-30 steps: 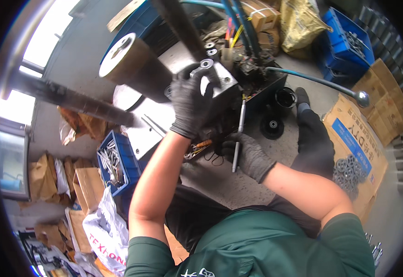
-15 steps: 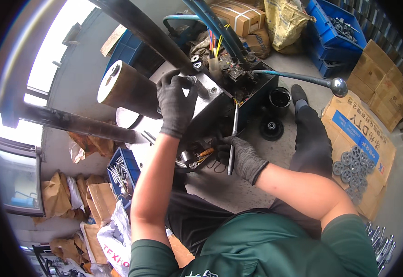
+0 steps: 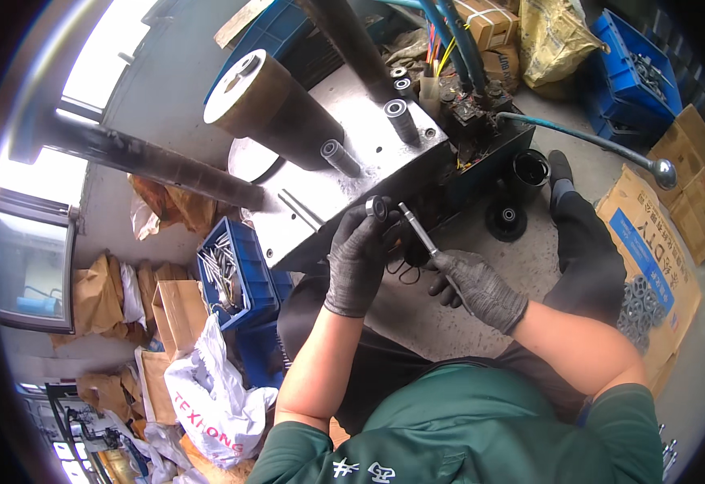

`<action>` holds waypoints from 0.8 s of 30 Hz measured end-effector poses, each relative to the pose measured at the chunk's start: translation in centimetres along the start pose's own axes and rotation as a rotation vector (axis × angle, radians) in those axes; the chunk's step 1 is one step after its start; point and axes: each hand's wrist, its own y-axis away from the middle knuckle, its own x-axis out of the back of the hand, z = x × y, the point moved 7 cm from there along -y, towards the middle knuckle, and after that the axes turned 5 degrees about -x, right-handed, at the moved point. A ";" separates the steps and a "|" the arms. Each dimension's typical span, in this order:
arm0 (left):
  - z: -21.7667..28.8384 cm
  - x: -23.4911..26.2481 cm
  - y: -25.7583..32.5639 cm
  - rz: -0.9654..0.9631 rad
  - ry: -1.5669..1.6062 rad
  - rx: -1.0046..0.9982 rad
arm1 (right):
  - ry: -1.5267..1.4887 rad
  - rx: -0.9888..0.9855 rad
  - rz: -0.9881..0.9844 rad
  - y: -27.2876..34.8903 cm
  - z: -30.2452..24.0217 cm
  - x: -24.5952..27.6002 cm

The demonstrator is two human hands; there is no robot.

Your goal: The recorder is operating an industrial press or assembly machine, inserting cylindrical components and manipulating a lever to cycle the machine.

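My left hand, in a dark grey glove, is closed around a small ring-shaped bearing in front of the metal plate's near edge. My right hand, gloved too, grips a slim steel shaft. The shaft's upper end tilts toward the bearing, with a small gap between them. Behind the left hand, one stack of bearings stands on the metal plate. A second bearing stack stands farther right on it, with more bearings beyond.
A large cylinder and dark posts rise by the plate. A ball-ended lever reaches out at the right. Blue bins of metal parts stand left; cardboard with grey rings lies right. A black wheel sits on the floor.
My left hand has come off the plate toward me, now with a bearing in it. The shaft has tipped from near upright to slanting at the left hand. The whole view has shifted.
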 end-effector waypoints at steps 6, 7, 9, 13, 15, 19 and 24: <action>0.1 -0.9 0.8 0.009 -0.013 0.047 | 0.238 0.146 0.040 0.1 -1.6 0.0; 0.3 -0.8 0.9 -0.001 -0.061 0.036 | 0.257 0.151 0.044 0.0 -1.6 0.2; 0.8 -0.4 1.1 -0.001 -0.135 0.028 | 0.397 0.206 0.059 -0.4 -1.5 0.8; -0.1 -0.5 1.8 -0.030 -0.253 0.086 | 0.659 0.696 0.206 -0.9 -2.4 1.2; -1.2 -2.0 2.7 -0.151 -0.427 0.057 | 0.785 1.015 0.360 0.1 -2.7 0.7; -3.1 -4.0 3.6 -0.221 -0.435 -0.005 | 0.650 0.957 0.336 0.5 -3.9 1.0; -3.8 -3.0 3.4 -0.251 -0.336 0.102 | 0.541 0.963 0.255 7.9 -8.9 3.0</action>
